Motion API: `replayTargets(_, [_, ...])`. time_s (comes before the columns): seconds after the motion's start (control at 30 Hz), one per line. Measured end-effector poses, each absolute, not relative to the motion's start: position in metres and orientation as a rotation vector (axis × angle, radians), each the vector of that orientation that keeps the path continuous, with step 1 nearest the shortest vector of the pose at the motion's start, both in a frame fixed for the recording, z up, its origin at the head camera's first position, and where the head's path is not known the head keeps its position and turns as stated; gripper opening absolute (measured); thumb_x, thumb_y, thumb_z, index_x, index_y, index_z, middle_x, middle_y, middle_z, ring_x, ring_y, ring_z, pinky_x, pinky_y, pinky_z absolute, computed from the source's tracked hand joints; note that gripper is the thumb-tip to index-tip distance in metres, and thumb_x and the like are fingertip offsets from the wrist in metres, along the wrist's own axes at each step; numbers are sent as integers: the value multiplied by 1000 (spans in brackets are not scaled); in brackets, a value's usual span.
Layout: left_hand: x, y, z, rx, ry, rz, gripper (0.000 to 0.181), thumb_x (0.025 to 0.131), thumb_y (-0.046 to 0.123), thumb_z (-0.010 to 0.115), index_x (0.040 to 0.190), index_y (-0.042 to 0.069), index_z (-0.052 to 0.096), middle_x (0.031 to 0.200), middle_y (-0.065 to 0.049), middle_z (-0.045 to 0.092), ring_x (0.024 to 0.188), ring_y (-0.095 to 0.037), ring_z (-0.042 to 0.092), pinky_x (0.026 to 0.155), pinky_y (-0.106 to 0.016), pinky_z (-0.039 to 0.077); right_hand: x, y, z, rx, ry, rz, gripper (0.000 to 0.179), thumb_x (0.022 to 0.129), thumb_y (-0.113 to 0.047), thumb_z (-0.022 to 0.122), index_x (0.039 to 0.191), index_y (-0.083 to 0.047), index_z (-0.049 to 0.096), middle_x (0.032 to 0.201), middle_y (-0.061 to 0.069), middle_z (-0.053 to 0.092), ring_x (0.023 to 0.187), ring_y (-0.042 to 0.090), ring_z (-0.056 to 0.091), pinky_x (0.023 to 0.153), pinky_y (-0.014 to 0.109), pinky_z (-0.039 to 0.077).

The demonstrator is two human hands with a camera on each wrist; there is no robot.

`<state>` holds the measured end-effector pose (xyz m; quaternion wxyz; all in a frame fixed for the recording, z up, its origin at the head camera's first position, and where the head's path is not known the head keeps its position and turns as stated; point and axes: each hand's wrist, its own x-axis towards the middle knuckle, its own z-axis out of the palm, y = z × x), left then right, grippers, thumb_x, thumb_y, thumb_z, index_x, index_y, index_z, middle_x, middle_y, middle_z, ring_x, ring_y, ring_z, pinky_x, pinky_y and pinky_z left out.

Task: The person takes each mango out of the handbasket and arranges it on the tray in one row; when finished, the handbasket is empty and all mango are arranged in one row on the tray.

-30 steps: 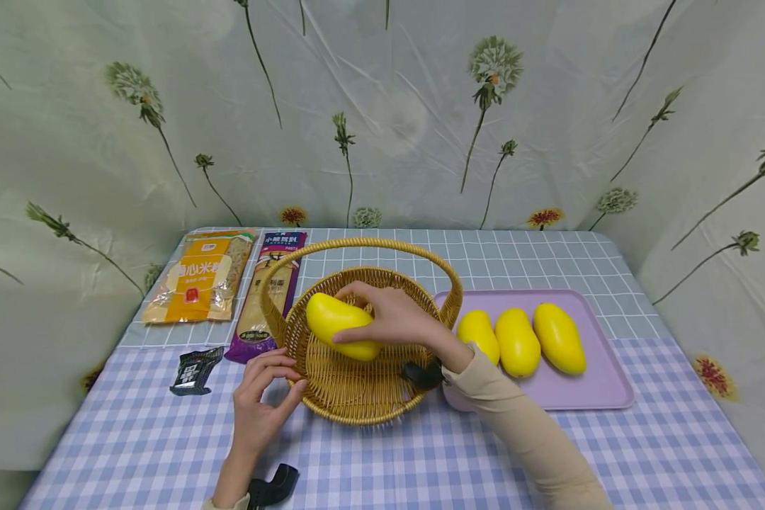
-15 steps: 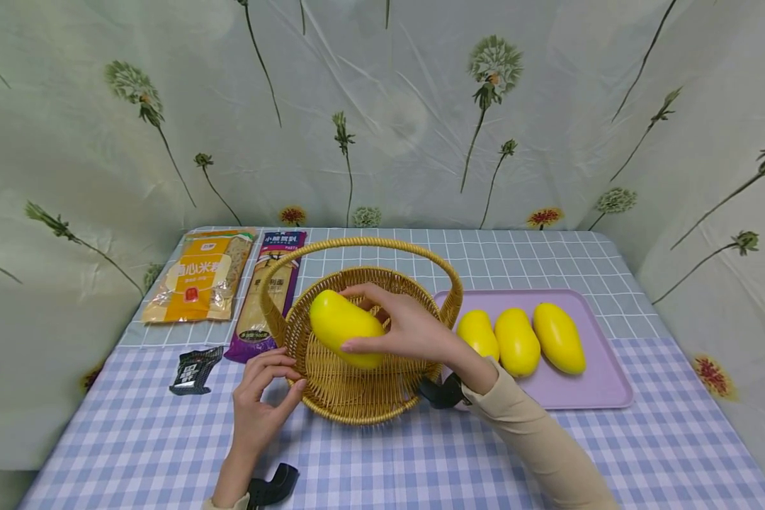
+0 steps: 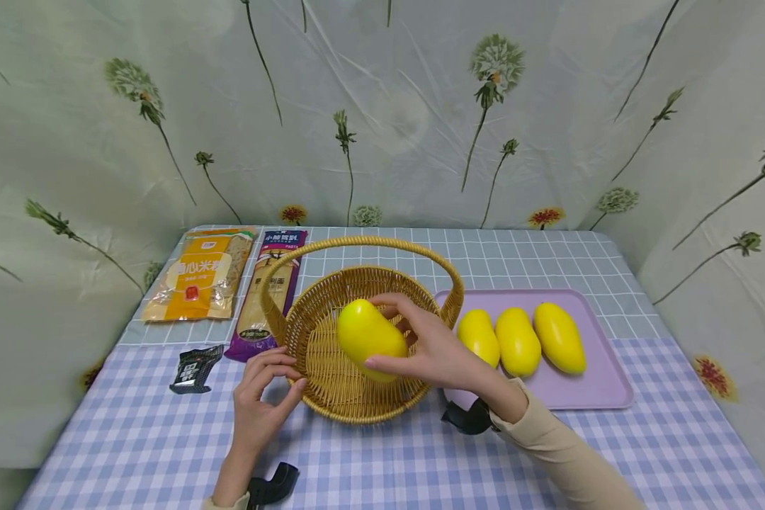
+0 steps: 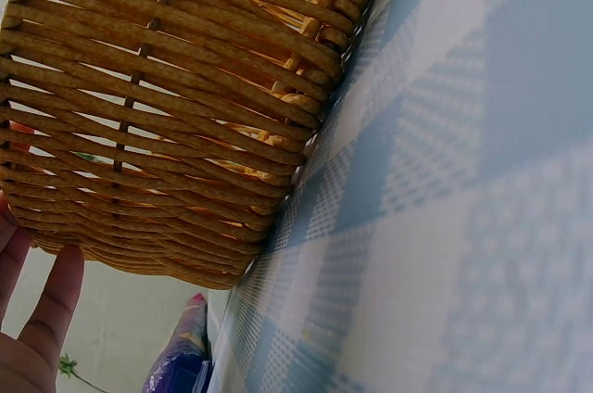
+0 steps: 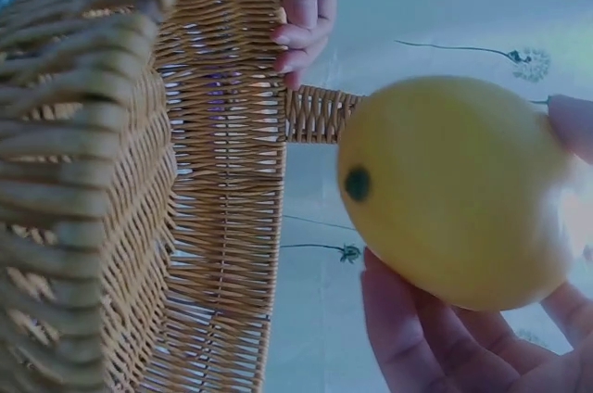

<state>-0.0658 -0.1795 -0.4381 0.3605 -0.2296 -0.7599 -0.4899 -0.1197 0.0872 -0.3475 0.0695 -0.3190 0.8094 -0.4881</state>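
In the head view, my right hand (image 3: 430, 350) holds a yellow mango (image 3: 366, 336) over the wicker basket (image 3: 338, 382), under its arched handle. The right wrist view shows fingers and thumb around the mango (image 5: 454, 194), a dark spot on its end, raised outside the basket's rim in that view. My left hand (image 3: 264, 397) grips the basket's left rim, and its fingertips curl over the edge in the right wrist view. From the left wrist, the basket's woven side (image 4: 157, 106) fills much of the view, with part of the left hand (image 4: 37, 328) at its rim.
Right of the basket, a lilac tray (image 3: 602, 382) bears three more mangoes (image 3: 516, 342). To the left lie an orange food bag (image 3: 197, 276), a purple pasta packet (image 3: 268, 297) and a small black wrapper (image 3: 194, 370). A checked cloth (image 3: 382, 467) covers the table.
My right hand has carried the mango rightward and a little toward me over the basket, turning it more end-on. The left hand and the basket have stayed in place.
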Motion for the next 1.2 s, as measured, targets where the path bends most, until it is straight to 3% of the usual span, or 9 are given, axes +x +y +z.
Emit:
replayTargets(0.23, [-66, -180, -438, -593, -1955, -1256, 9, 72, -1, 72, 75, -1, 64, 87, -21, 62, 101, -36, 54, 97, -31, 40, -107, 103, -349, -956, 2487, -1567, 67, 77, -31, 78, 132, -34, 40, 114, -7, 54, 86, 16, 56, 71, 36, 51])
replayTargets(0.63, [-67, -180, -438, -599, -1947, -1258, 9, 72, 0, 72, 75, 0, 64, 87, -22, 62, 101, -36, 54, 96, -31, 40, -93, 134, -360, -1008, 2539, -1788, 75, 72, -4, 78, 137, -16, 41, 117, 2, 55, 92, 20, 56, 76, 34, 49])
replayTargets(0.97, [-66, -179, -438, -601, -1940, -1260, 10, 70, -2, 72, 75, -1, 63, 87, -21, 62, 101, -36, 54, 97, -31, 40, -83, 158, -369, -886, 2487, -2055, 72, 75, 11, 68, 138, -1, 36, 128, 11, 47, 105, 20, 53, 88, 27, 44])
replayTargets(1.2, [-66, -179, -437, -601, -1946, -1261, 11, 69, -4, 72, 75, -1, 64, 87, -21, 62, 101, -35, 54, 97, -31, 40, -79, 176, -373, -730, 2457, -2283, 68, 78, 14, 57, 141, -1, 35, 128, 9, 47, 106, 20, 49, 90, 24, 43])
